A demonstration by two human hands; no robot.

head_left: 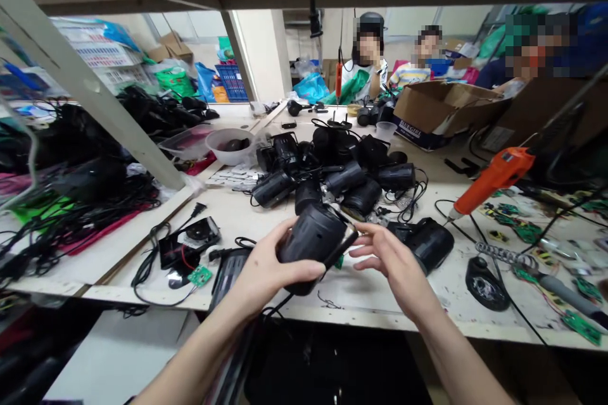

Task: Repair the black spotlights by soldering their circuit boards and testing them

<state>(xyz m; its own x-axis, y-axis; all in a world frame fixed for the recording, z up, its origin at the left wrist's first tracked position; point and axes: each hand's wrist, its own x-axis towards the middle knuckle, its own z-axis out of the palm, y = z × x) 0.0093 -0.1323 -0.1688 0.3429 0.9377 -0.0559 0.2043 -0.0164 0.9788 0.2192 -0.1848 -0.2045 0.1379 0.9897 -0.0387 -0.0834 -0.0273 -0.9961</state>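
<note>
My left hand is wrapped round a black plastic cylindrical housing, held tilted above the front of the workbench. The housing's far right end shows a pale edge, and a black cable hangs beneath it. Beside that end is my right hand, its fingers apart and slightly bent. One fingertip reaches the housing's edge; whether it presses on it I cannot tell. A bit of green circuit board shows between the hands. Right of my right hand lies another black housing, with the tip of an orange electric screwdriver close by.
A heap of black housings lies behind my hands. On the left are a cabled part with a small green board and a plastic bowl. Circuit boards lie right. A cardboard box and people stand beyond; a shelf hangs overhead.
</note>
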